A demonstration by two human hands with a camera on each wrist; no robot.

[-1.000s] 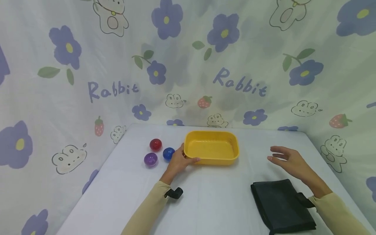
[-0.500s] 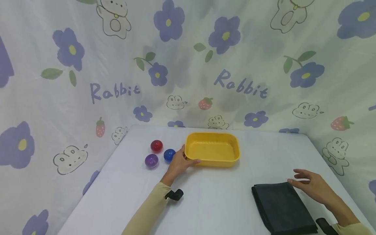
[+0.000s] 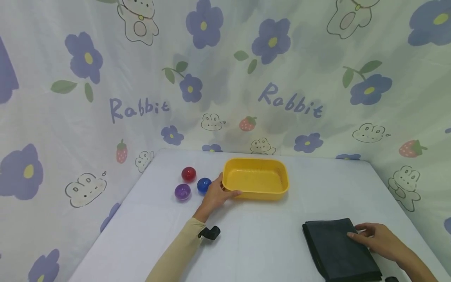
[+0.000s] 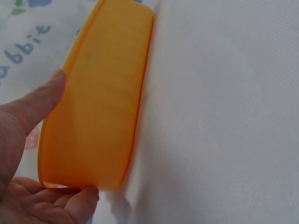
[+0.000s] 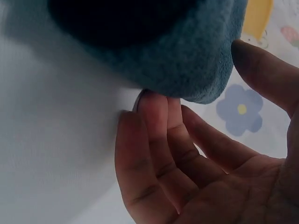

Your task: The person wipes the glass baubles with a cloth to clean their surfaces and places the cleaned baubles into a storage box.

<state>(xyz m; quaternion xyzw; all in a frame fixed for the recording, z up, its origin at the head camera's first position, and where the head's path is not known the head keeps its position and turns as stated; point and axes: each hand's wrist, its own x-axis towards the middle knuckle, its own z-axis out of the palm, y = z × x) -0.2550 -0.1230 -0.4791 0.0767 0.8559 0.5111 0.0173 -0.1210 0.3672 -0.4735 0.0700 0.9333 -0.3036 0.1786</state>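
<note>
A yellow plastic tray (image 3: 255,195) sits on the white table, and my left hand (image 3: 215,196) grips its left end. The left wrist view shows the thumb (image 4: 46,95) at the rim of the yellow wall (image 4: 98,107) and the fingers (image 4: 81,205) curled at its corner. At the front right lies a folded dark cloth (image 3: 338,246), fuzzy in the right wrist view. My right hand (image 3: 382,239) holds its right edge, thumb (image 5: 254,63) on the upper side and fingers (image 5: 154,116) tucked at the underside.
Left of the tray are a red ball (image 3: 188,174), a blue ball (image 3: 203,185) and a purple ball (image 3: 182,192); the blue one is right beside my left hand. Behind the white table (image 3: 260,243) hangs a curtain (image 3: 225,78) printed with flowers and rabbits.
My right hand has come down from above the table, right of the tray, to the right edge of the folded cloth. My left hand has stayed on the tray.
</note>
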